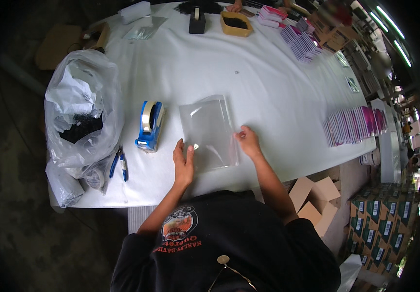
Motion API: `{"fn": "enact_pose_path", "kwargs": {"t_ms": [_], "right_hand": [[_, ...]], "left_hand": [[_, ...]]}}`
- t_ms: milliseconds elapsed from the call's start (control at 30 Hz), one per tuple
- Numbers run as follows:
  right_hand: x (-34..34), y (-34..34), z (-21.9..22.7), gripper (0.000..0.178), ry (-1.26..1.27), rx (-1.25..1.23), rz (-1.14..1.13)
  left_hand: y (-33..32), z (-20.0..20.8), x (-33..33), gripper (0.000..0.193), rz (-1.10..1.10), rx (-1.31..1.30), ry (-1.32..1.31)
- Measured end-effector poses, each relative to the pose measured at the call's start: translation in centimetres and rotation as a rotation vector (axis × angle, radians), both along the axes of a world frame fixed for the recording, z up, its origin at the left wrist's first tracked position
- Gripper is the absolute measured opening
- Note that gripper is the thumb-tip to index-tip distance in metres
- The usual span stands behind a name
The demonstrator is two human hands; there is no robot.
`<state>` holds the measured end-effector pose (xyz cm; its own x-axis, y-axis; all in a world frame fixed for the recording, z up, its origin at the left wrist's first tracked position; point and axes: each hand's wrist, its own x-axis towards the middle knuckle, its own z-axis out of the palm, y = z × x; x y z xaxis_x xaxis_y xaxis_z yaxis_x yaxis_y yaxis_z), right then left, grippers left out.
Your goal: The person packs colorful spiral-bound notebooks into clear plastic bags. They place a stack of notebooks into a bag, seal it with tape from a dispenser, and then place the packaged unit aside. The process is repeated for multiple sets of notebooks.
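Note:
A stack of clear plastic bags (208,127) lies flat on the white-covered table in front of me. My left hand (184,163) rests at its lower left side, thumb and fingers apart, holding nothing. At the right edge of the bags is my right hand (249,142), its fingers curled and pinching at the plastic. Left of the bags stands a blue tape dispenser (150,125) with a roll of clear tape. Blue-handled pliers (119,164) lie farther left, near the table's front.
An open plastic sack (107,141) holding black items stands on the left. Purple-edged boxes (351,127) line the right side. At the back are a black tape dispenser (196,24) and a yellow tray (236,30). An open carton (315,202) sits below the table's right edge.

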<state>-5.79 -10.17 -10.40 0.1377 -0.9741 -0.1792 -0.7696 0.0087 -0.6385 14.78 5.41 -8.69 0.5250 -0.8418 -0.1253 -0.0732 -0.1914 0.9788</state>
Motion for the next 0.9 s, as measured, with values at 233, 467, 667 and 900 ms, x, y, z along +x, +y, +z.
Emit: {"fn": "enact_pose_path", "kwargs": {"t_ms": [233,467,667,900], "right_hand": [[7.1,0.4,4.1,0.036,-0.043,0.203,0.012],[16.2,-10.5,6.6,0.013,-0.764,0.085,0.156],[30.6,-18.3,12.3,0.013,-1.501,0.306,0.160],[35.6,-26.4,-3.6,0.021,-1.165,0.617,-0.220]], "left_hand": [[2.4,3.4,1.5,0.049,0.159,-0.049,0.057],[10.2,4.6,9.8,0.037,0.935,-0.149,-0.355],[17.4,8.6,22.9,0.040,1.267,0.090,-0.808],[18.5,11.4,33.7,0.108,0.951,1.086,-0.786]]}}
